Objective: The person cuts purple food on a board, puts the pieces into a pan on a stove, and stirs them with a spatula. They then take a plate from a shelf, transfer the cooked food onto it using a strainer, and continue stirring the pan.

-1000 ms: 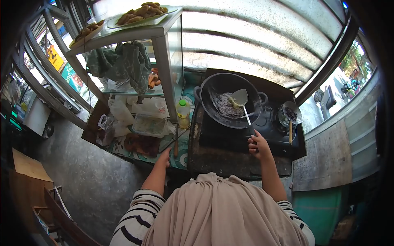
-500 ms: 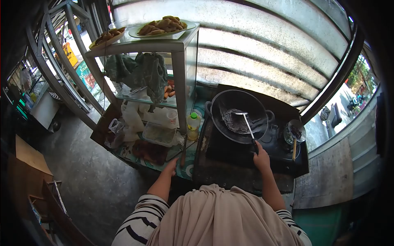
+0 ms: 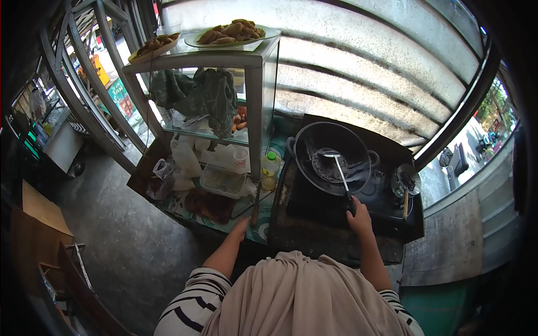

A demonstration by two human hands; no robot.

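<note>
Count: one spatula (image 3: 339,170), one wok (image 3: 361,148), one green-capped bottle (image 3: 269,172), two plates (image 3: 191,41). The plates stand at upper left of the frame, bearing brown food pieces (image 3: 232,32). The spatula is right of centre, its head inside the wok. Its long axis runs steeply, head toward the top and slightly left, handle toward lower right. Finish: pale metal head and shaft, black grip. Right hand (image 3: 359,218): closed round the grip. Left hand (image 3: 240,229): near the counter (image 3: 259,231) edge, below centre; finger spread and any hold cannot be determined.
</note>
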